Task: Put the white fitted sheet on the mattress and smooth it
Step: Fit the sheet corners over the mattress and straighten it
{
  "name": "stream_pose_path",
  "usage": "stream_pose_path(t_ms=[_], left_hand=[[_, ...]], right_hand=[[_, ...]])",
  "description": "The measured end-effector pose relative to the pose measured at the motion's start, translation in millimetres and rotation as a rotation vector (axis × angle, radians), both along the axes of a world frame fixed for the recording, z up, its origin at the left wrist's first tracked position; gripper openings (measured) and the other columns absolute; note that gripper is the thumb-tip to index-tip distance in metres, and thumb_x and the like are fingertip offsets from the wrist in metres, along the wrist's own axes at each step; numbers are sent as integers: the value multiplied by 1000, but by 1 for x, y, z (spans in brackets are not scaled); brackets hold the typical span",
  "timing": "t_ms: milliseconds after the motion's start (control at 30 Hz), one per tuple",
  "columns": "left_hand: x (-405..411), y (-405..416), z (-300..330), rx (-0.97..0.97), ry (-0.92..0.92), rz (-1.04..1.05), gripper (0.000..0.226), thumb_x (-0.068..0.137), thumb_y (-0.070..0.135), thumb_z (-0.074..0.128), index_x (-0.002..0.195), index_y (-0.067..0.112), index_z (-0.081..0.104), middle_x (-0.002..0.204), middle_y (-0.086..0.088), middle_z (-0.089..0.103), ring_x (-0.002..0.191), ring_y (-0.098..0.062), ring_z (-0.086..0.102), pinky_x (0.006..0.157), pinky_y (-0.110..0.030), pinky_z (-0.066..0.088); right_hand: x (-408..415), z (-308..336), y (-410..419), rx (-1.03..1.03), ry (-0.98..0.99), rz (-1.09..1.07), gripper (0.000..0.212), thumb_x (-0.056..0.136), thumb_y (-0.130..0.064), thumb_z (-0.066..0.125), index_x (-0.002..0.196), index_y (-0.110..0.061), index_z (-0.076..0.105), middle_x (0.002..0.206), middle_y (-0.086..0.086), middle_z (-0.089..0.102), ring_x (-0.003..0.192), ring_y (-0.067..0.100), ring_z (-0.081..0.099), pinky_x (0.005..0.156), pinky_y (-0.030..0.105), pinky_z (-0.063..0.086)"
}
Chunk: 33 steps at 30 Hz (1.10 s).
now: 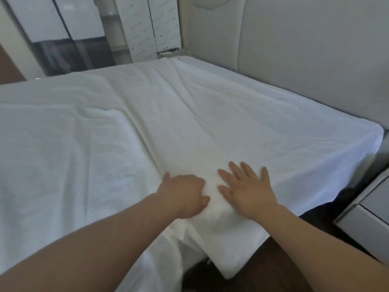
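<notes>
The white fitted sheet (189, 114) covers the whole mattress, with long creases running from the far corner toward me and a raised fold down the middle. Its near edge hangs loose over the side of the bed (227, 245). My left hand (185, 194) rests on the sheet near the bed's front edge, fingers curled down into the fabric. Just to its right lies my right hand (248, 186), flat on the sheet with fingers spread. The mattress itself is hidden under the sheet.
A padded pale headboard (294, 45) runs along the right side. A grey bedside cabinet (370, 209) stands at the right edge. White cupboard panels (151, 24) and a dark glass surface (69, 53) stand beyond the far side. Dark floor (273, 270) shows below the bed.
</notes>
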<state>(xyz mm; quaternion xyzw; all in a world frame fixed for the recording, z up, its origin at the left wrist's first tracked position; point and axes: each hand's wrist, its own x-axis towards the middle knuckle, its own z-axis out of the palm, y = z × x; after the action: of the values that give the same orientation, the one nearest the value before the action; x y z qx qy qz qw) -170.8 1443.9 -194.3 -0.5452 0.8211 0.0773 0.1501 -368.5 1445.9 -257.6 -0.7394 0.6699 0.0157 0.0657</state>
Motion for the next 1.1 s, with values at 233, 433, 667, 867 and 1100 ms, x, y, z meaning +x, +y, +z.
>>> stream_pose_path(t_ms=[233, 433, 667, 867, 1100], left_hand=[[126, 136, 15, -13, 54, 119, 70, 101, 58, 42, 162, 33, 18, 171, 8, 12, 156, -19, 14, 125, -55, 16], [189, 185, 0, -41, 130, 242, 63, 102, 52, 49, 159, 29, 31, 164, 5, 30, 148, -22, 33, 118, -42, 34], [186, 155, -52, -310, 331, 228, 37, 99, 37, 57, 135, 28, 60, 128, 2, 57, 114, -25, 53, 86, -38, 49], [199, 136, -66, -463, 449, 128, 14, 93, 28, 72, 88, 15, 72, 84, 0, 59, 76, -23, 57, 62, -35, 44], [220, 141, -45, -363, 338, 198, 24, 105, 30, 52, 110, 17, 71, 104, -2, 60, 94, -21, 59, 73, -28, 36]], right_hand=[[79, 6, 90, -155, -345, -298, 59, 106, -49, 34, 160, -31, 21, 171, 0, 5, 157, 28, 7, 123, 59, 16], [146, 28, 134, -7, -918, -412, 61, 104, -32, 48, 159, -14, 30, 165, 8, 29, 149, 29, 32, 119, 39, 29], [169, 24, 149, -1, -894, -425, 49, 101, -15, 53, 147, -1, 44, 142, 16, 53, 115, 30, 56, 89, 30, 44], [178, 12, 125, 28, -767, -442, 70, 94, -42, 56, 156, -22, 30, 138, 14, 49, 96, 25, 59, 77, 33, 49], [191, 12, 113, 74, -805, -595, 72, 95, -51, 52, 155, -16, 34, 152, 15, 23, 100, 30, 51, 92, 39, 50]])
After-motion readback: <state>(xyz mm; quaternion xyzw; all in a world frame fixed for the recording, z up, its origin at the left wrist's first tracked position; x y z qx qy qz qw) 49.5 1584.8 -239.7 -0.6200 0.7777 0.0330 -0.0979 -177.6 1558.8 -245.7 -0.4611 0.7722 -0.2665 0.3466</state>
